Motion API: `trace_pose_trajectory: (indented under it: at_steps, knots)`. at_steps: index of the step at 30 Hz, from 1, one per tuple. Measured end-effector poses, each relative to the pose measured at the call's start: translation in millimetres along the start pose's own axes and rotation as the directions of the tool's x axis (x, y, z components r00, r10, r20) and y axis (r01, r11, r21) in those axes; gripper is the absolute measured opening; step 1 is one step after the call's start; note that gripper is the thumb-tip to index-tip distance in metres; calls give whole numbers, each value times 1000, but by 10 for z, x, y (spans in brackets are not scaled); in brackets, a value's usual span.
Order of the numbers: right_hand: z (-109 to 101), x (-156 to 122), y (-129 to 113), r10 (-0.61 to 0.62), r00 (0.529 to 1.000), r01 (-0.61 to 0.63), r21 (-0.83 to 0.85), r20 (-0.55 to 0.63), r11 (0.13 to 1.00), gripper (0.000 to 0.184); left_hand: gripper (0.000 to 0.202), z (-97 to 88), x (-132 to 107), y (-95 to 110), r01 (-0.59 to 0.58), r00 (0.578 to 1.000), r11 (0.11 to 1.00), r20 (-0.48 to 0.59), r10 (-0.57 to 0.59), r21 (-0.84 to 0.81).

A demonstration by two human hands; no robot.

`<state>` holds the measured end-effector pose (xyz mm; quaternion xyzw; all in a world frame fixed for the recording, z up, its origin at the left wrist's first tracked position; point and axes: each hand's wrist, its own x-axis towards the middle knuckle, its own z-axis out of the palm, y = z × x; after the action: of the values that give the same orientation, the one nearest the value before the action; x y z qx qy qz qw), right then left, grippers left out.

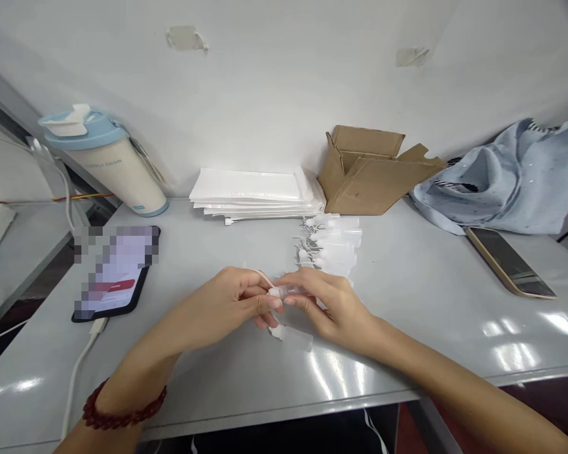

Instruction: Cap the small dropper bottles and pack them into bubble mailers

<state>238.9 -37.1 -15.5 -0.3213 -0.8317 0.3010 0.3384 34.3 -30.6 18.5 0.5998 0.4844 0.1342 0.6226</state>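
Observation:
Between my hands, near the middle of the table, is a small clear plastic tube [289,290] with a white end piece. My left hand [248,299] pinches the white end, and a thin pale cord loops up over its fingers. From the other side, my right hand [329,306] closes its thumb and fingers on the clear body. Just below the fingers, another clear tube with a white end [297,338] lies flat. Beyond my right hand is a pile of similar whitish tubes [336,243], their thin cords pointing left. My right hand hides the near part of that pile.
At the back stand a stack of white padded envelopes [250,186] and an open cardboard box [373,176]. A bottle [118,167] and a plugged-in phone [118,277] are on the left. A light blue cloth bag [506,176] and another phone [511,261] lie right.

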Motion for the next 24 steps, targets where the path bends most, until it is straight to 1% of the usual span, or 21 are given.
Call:
trace_pose_trajectory:
  at_steps: [2,4,6,8,9,10,12,14,16,18,20,22,24]
  knots:
    - [-22,3,-7,57,998,-57,33,11,998,17,12,21,14,1,3,1000,999,-5,-3,-48]
    - [-43,10,-12,129,991,-131,88,29,988,13,13,58,30,2,-31,999,998,-33,29,-56]
    - [-61,22,-11,216,975,-222,163,55,961,10,11,98,43,-1,-105,988,994,-108,107,27]
    - [-72,37,-1,292,951,-308,249,98,918,9,11,130,50,-7,-177,960,967,-183,210,182]
    - [-75,45,5,317,941,-338,292,119,895,10,13,141,51,-9,-200,946,949,-203,252,246]
    - [-76,51,10,335,932,-362,330,136,872,11,15,148,50,-9,-211,938,935,-212,276,285]
    - [-74,59,14,369,917,-399,386,153,832,14,17,154,45,-4,-212,937,937,-216,276,279]
    - [-68,61,6,398,907,-419,411,141,809,16,18,151,46,5,-206,944,955,-213,251,212]
    - [-60,56,-13,411,904,-423,409,122,809,16,19,141,55,9,-206,951,969,-207,231,134]
    - [-53,44,-32,397,913,-402,385,95,831,14,23,123,70,4,-203,956,978,-206,209,53]
    - [-49,30,-44,367,928,-363,345,58,865,13,27,104,84,-4,-170,965,985,-202,166,-1]
    - [-48,21,-46,337,941,-328,310,26,892,11,29,95,88,-7,-130,977,991,-174,125,-20]
    - [-50,21,-42,333,943,-321,301,13,898,11,27,103,85,-4,-142,974,990,-176,144,25]
